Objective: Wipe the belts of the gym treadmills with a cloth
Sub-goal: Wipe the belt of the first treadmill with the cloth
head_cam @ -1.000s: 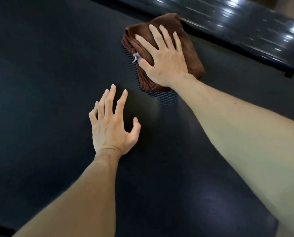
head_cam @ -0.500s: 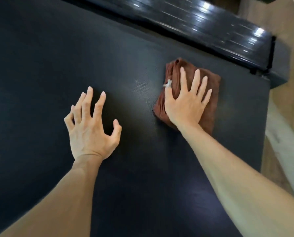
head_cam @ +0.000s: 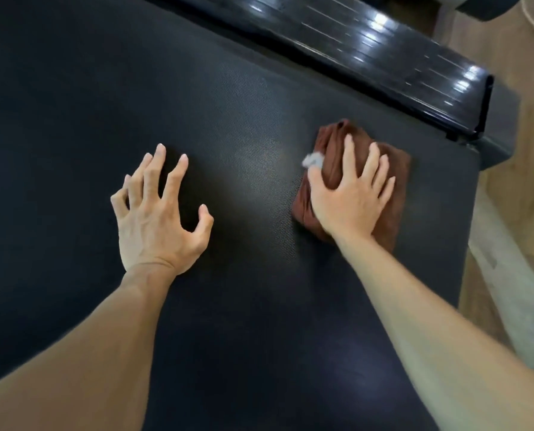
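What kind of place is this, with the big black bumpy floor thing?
Probably a gym. The black textured surface is a treadmill belt, with a glossy ribbed side rail beside it and wooden flooring beyond. A right hand presses a brown cloth on it.

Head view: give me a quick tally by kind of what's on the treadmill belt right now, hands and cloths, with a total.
Hands on the treadmill belt: 2, the left hand with fingers spread, the right hand pressing flat on the cloth
Brown cloths: 1
Total: 3
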A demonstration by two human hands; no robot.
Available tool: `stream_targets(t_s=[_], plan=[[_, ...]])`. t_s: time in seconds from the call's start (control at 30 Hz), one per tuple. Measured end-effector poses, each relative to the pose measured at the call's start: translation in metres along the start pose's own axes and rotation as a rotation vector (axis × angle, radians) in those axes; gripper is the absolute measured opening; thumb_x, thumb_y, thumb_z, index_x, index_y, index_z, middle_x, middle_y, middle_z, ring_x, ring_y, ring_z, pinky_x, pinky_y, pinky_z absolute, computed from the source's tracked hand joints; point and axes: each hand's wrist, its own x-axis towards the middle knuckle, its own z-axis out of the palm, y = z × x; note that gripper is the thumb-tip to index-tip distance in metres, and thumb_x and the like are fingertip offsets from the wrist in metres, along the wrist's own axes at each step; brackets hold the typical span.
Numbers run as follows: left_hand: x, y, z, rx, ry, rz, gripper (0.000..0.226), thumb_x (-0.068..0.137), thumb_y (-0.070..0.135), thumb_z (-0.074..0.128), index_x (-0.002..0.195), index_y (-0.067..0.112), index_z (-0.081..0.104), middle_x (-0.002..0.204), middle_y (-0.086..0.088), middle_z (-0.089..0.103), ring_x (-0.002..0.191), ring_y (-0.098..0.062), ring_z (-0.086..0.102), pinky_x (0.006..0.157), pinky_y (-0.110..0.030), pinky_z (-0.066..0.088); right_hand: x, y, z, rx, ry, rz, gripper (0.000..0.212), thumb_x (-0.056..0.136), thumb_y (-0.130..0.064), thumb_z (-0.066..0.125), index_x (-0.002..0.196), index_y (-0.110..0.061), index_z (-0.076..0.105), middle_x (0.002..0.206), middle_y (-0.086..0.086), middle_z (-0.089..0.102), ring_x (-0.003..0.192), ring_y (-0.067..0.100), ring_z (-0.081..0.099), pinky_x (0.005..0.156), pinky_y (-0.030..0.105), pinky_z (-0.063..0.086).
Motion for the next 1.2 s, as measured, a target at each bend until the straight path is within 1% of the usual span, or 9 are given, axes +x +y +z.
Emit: stream_targets(t_s=[0.07,0.13,0.33,0.4,0.5,0.63,0.83,0.93,1.2], plan=[[0.001,0.001,0.001,-0.008,0.006,0.005,0.074,0.088,0.054,0.044,0.156,0.027,0.034,0.168,0.001,0.018,0.154,-0.023,0.018,0.119,-0.049,0.020,0.038,-0.022,-0.002,0.039,-0.025,0.108,0.083,0.093,-0.078,0.027,0.165,-0.038,0.020,0.174,0.008,0.011,0.160,0.034,0.005,0.127,0.058,0.002],[0.000,0.001,0.001,-0.008,0.012,0.005,0.074,0.088,0.054,0.044,0.156,0.027,0.034,0.168,0.001,0.018,0.154,-0.023,0.018,0.120,-0.048,0.020,0.057,-0.037,-0.002,0.030,-0.046,0.100,0.082,0.095,-0.077,0.026,0.166,-0.036,0.016,0.174,0.008,0.008,0.160,0.035,0.002,0.127,0.059,0.000],[-0.001,0.001,0.001,-0.012,0.006,-0.001,0.075,0.087,0.054,0.045,0.156,0.027,0.034,0.169,0.002,0.018,0.155,-0.022,0.018,0.120,-0.048,0.019,-0.028,0.007,-0.001,-0.018,-0.002,-0.258,0.079,0.094,-0.072,0.033,0.164,-0.036,0.024,0.173,0.006,0.014,0.160,0.029,0.008,0.129,0.054,0.004],[-0.002,0.001,0.000,-0.011,-0.003,-0.007,0.073,0.089,0.051,0.051,0.156,0.027,0.033,0.169,0.001,0.017,0.155,-0.022,0.017,0.120,-0.048,0.019,-0.047,0.021,0.000,-0.045,-0.031,-0.239,0.080,0.094,-0.073,0.034,0.165,-0.036,0.022,0.174,0.005,0.011,0.160,0.029,0.005,0.129,0.053,0.003],[0.000,0.001,0.001,0.000,-0.006,-0.002,0.074,0.090,0.047,0.059,0.157,0.026,0.034,0.169,0.001,0.017,0.155,-0.022,0.018,0.120,-0.048,0.020,-0.010,0.009,0.001,-0.045,-0.054,-0.098,0.081,0.094,-0.075,0.029,0.165,-0.038,0.016,0.174,0.007,0.007,0.160,0.031,0.002,0.129,0.053,-0.002],[-0.001,0.001,0.003,0.000,0.014,-0.009,0.074,0.089,0.053,0.048,0.156,0.027,0.034,0.169,0.002,0.018,0.155,-0.022,0.018,0.119,-0.047,0.020,0.058,-0.012,-0.003,0.008,-0.061,0.045,0.081,0.097,-0.075,0.028,0.166,-0.035,0.013,0.174,0.009,0.006,0.160,0.032,0.000,0.128,0.055,-0.004],[0.000,0.000,0.001,0.003,-0.008,-0.007,0.076,0.087,0.053,0.046,0.157,0.026,0.034,0.169,0.001,0.017,0.156,-0.022,0.017,0.120,-0.048,0.020,-0.011,0.019,0.000,-0.016,0.051,-0.106,0.078,0.097,-0.072,0.032,0.164,-0.033,0.027,0.172,0.009,0.018,0.159,0.031,0.012,0.129,0.054,0.005],[0.000,0.001,0.000,0.007,-0.018,-0.015,0.076,0.087,0.053,0.047,0.157,0.026,0.034,0.169,0.001,0.016,0.156,-0.022,0.016,0.120,-0.048,0.021,-0.032,0.036,0.002,-0.048,0.025,-0.138,0.077,0.097,-0.071,0.031,0.164,-0.033,0.026,0.173,0.006,0.017,0.160,0.028,0.011,0.129,0.053,0.004],[0.001,0.001,0.000,0.001,-0.018,-0.010,0.076,0.087,0.052,0.047,0.157,0.026,0.034,0.170,0.001,0.016,0.156,-0.021,0.016,0.120,-0.048,0.021,0.074,0.013,-0.003,-0.015,0.000,-0.080,0.075,0.100,-0.068,0.027,0.166,-0.033,0.020,0.174,0.006,0.011,0.161,0.028,0.005,0.128,0.055,0.000]])
